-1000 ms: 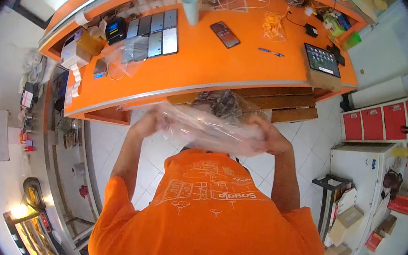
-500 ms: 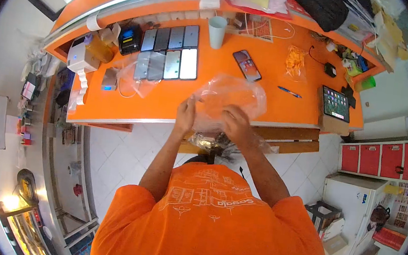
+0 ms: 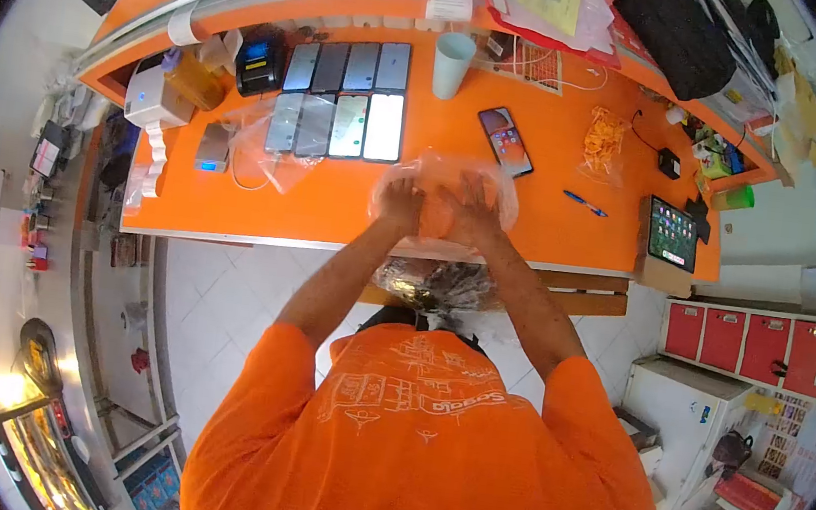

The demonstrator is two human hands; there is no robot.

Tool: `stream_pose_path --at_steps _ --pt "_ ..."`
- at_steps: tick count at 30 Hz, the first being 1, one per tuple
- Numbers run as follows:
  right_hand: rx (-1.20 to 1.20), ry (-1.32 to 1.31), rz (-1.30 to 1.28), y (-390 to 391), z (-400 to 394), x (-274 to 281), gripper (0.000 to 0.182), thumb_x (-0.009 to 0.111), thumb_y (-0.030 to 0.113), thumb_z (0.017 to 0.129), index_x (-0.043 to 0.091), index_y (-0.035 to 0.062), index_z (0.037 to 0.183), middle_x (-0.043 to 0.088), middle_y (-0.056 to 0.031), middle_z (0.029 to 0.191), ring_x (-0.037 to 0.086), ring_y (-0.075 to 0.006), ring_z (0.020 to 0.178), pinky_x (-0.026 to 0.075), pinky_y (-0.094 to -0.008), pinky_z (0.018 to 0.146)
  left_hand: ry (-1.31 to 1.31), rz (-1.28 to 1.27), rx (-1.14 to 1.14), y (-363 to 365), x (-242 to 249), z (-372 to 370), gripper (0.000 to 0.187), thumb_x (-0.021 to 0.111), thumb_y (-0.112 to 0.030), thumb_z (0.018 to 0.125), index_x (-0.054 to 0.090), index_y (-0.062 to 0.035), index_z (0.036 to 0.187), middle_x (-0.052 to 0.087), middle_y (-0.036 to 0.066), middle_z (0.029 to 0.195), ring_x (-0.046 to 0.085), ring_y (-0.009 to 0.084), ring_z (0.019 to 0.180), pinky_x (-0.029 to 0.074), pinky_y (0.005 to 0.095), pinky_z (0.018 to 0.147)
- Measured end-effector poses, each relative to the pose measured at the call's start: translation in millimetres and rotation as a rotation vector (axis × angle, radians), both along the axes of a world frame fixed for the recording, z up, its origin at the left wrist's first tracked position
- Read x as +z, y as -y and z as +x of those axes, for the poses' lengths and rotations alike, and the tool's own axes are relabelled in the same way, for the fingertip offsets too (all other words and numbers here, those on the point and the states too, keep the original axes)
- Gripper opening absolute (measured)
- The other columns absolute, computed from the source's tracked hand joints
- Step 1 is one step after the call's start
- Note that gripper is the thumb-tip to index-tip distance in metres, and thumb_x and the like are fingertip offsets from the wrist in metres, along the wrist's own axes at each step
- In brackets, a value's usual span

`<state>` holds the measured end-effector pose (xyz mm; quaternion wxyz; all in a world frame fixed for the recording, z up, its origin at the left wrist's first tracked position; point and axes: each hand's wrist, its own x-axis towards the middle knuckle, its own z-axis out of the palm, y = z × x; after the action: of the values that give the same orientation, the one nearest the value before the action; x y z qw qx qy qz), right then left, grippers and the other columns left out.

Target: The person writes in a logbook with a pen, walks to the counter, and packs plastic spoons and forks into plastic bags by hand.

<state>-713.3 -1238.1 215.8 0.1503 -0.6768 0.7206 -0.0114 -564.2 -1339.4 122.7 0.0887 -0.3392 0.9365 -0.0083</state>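
Observation:
A clear plastic bag (image 3: 438, 168) lies spread on the orange table near its front edge. My left hand (image 3: 399, 206) rests on the left part of the bag, fingers stretched forward. On the right part, my right hand (image 3: 471, 212) presses down with its fingers spread. Neither hand is gripping anything. More crumpled clear plastic (image 3: 435, 284) hangs below the table edge, in front of my orange shirt. Just beyond the bag lies a smartphone (image 3: 505, 141) with a lit screen.
Several phones (image 3: 350, 124) lie in two rows at the left, partly under another clear bag (image 3: 283, 155). A cup (image 3: 452, 65) stands behind. A small scale (image 3: 214, 148) and label printer (image 3: 156, 97) sit at far left. A pen (image 3: 585, 204) and tablet (image 3: 672, 233) are at right.
My hands have moved forward from the table edge onto the tabletop. The bag, raised and held between my fingers before, now lies flatter under both opened hands.

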Motion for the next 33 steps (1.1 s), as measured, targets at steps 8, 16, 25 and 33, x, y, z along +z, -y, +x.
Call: stream_pose_path --at_steps 8,16,25,33 --pt "0.239 0.323 -0.647 -94.3 -7.2 17.1 0.029 0.077 0.024 0.074 0.063 0.0041 0.09 0.065 -0.0136 0.082 0.064 -0.035 0.076 0.051 -0.0446 0.073 -0.385 0.147 0.046 -43.9 76.5 -9.1 0.027 0.06 -0.011 0.082 0.063 -0.004 0.107 0.061 0.015 0.113 0.056 0.0338 0.11 0.04 0.0455 0.1" --pt "-1.138 0.08 -0.157 -290.1 -99.4 -218.3 0.066 0.082 0.033 0.071 0.056 0.0052 0.126 0.052 -0.0185 0.132 0.053 -0.0336 0.116 0.046 -0.0542 0.086 -0.91 0.225 0.272 -218.3 74.7 46.6 0.028 0.072 -0.01 0.08 0.059 -0.0048 0.104 0.059 0.015 0.102 0.056 0.0349 0.097 0.044 0.0435 0.082" --pt "-0.858 1.275 0.328 -237.7 -110.3 -94.9 0.026 0.061 0.018 0.091 0.053 0.0106 0.114 0.058 -0.0078 0.077 0.054 -0.0192 0.048 0.047 -0.0357 0.04 -0.894 0.724 0.873 -290.3 -45.0 65.5 0.035 0.065 -0.032 0.092 0.06 -0.0081 0.117 0.059 0.013 0.12 0.057 0.0266 0.107 0.049 0.0381 0.083" --pt "-0.905 1.907 -0.084 -313.3 -151.2 111.4 0.016 0.056 0.018 0.09 0.054 0.0056 0.1 0.05 -0.0059 0.059 0.047 -0.016 0.041 0.037 -0.029 0.031 -0.497 1.634 0.928 -324.0 -54.7 -16.2 0.069 0.056 -0.058 0.09 0.04 -0.0131 0.14 0.053 0.015 0.124 0.057 0.0269 0.107 0.051 0.0428 0.081"
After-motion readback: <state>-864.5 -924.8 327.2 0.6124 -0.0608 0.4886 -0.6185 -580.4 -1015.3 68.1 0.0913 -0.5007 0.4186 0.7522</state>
